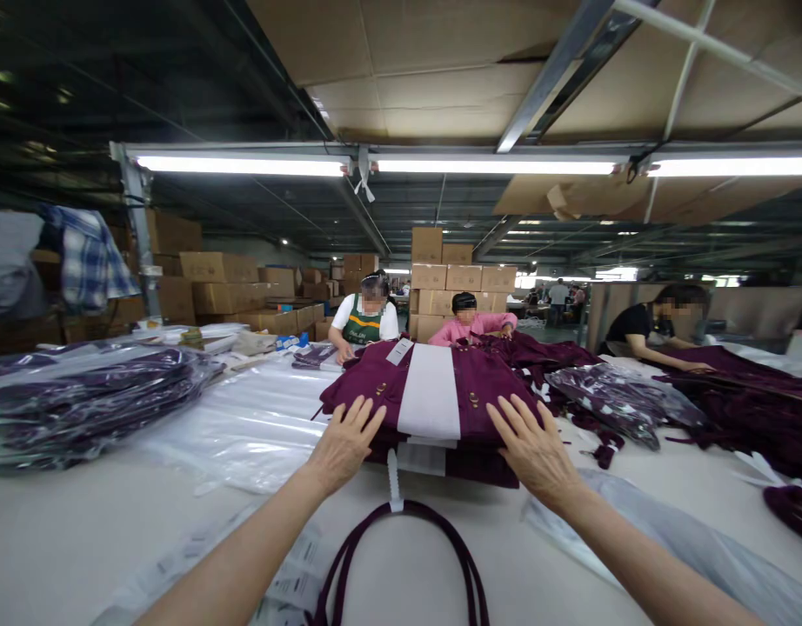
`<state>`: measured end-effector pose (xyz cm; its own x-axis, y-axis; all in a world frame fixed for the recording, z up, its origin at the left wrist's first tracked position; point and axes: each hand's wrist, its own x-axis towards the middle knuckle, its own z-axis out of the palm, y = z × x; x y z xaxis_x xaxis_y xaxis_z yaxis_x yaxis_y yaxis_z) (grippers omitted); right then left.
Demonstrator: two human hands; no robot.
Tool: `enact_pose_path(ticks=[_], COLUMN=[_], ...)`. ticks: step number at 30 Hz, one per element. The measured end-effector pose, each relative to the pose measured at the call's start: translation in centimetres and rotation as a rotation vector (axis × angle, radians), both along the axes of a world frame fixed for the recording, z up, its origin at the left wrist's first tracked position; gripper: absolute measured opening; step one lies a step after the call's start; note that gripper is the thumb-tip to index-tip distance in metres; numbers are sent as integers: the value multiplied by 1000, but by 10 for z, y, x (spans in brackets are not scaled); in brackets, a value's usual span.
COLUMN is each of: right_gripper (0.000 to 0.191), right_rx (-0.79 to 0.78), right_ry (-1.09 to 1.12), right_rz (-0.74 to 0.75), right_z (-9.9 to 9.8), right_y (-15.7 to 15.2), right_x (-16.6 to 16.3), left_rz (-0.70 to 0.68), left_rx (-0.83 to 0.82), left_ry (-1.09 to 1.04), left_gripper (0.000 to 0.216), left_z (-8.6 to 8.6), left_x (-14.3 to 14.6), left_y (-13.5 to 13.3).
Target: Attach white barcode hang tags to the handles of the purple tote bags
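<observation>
A stack of folded purple garments (492, 374) lies before me, with a white paper band (431, 391) down the middle of the top one. My left hand (345, 445) rests flat on the near left edge of the stack, fingers spread. On the near right edge lies my right hand (530, 442), its fingers also spread. Small metal fittings and a white tag (399, 351) show on the top garment. Toward me, a purple cord loop (349, 556) with a white plastic strip (393, 476) lies on the table.
Bagged purple garments (94, 400) are piled at left beside clear plastic bags (244, 426). More bagged pieces (619, 396) and loose purple garments (753, 417) lie at right. Co-workers (368, 317) stand across the table (42, 539). Cartons (440, 278) are stacked behind.
</observation>
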<state>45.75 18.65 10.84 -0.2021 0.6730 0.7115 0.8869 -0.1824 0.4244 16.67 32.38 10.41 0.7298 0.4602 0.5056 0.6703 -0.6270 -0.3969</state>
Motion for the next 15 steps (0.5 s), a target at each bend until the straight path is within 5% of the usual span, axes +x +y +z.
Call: enact_pose_path(ticks=[5, 8, 11, 15], right_gripper=[48, 43, 39, 32], right_rx=[-64, -206, -146, -284], right_ry=[-61, -162, -106, -8], right_rz=[5, 15, -98, -155], right_z=[0, 30, 51, 26], right_y=[21, 30, 47, 68], right_x=[10, 22, 37, 51], left_rz=[-49, -51, -56, -20], left_rx=[23, 37, 17, -208], left_ry=[57, 7, -64, -14], left_gripper=[66, 61, 56, 49], left_z=[-18, -8, 9, 7], left_x=[34, 49, 60, 72], left_y=[18, 33, 52, 70])
